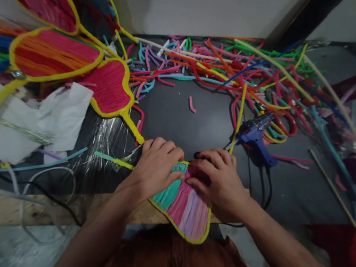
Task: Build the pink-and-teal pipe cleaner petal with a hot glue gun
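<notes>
A wing-shaped pipe-cleaner piece with a yellow edge and teal, pink and lilac stripes hangs over the table's front edge. My left hand lies across its upper left, fingers bent and pressed on the teal stripes. My right hand grips the upper right side, thumb against the pink stripes and fingers curled over the top. Both hands hide much of the upper edge. A teal and yellow stem sticks out left of my left hand. A yellow pipe cleaner rises just beyond my right fingers.
A blue hot glue gun lies right of my right hand, its cord trailing toward me. Red-handled scissors are beside it. Loose pipe cleaners heap along the back. Yellow-edged pink pieces and crumpled white paper lie at left.
</notes>
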{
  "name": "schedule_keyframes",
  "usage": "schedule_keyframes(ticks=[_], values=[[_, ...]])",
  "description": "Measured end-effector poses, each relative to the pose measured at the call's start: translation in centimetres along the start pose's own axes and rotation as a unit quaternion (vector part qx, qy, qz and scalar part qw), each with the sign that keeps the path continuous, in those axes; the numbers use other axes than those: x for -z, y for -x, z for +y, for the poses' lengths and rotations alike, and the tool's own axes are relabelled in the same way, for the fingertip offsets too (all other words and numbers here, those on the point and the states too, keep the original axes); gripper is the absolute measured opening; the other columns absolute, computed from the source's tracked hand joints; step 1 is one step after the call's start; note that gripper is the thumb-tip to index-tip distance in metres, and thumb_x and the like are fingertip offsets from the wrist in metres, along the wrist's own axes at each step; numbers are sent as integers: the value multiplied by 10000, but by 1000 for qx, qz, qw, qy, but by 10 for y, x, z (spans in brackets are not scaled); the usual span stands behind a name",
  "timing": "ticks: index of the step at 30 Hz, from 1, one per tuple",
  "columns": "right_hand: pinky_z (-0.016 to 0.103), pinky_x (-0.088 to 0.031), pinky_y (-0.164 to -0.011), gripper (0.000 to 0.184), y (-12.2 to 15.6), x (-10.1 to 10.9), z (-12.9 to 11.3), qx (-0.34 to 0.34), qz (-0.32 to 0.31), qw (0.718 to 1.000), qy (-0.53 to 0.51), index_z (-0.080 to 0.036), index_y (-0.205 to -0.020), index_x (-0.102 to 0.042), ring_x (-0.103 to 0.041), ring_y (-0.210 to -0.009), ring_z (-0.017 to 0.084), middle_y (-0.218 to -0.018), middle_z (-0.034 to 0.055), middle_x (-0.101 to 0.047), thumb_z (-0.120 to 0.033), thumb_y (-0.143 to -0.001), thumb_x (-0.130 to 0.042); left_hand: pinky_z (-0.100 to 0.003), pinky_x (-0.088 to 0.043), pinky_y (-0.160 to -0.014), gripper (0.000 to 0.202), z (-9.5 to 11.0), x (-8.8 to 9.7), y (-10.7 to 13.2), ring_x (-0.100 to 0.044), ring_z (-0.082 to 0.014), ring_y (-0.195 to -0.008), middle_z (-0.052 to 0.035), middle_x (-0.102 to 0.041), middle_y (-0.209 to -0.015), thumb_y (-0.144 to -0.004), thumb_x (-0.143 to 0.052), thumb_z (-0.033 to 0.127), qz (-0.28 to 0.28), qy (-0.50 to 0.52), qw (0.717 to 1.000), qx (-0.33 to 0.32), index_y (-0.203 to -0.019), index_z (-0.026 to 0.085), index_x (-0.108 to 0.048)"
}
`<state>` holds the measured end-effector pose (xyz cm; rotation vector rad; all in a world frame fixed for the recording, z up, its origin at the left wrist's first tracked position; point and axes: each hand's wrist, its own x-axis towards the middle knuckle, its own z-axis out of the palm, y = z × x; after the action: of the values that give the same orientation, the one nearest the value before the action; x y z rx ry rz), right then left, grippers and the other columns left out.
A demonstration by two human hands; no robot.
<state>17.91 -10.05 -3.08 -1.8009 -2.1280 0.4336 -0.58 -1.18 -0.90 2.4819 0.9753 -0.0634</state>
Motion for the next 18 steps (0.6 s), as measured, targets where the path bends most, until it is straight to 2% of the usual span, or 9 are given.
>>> schedule_keyframes(ticks=[18], values=[[438,-364,-876,261,1,-1,2,8,5,1000,-4,-280,-1001,-691,-454,-1053,270,-1115,70,-606,-464,-825,-634,-404,-295,-796,174,3,2,0,-465,-252,-930,-36,-575,-938,-794,-651,326,-15,-15,1000,1,-896,204,-583]])
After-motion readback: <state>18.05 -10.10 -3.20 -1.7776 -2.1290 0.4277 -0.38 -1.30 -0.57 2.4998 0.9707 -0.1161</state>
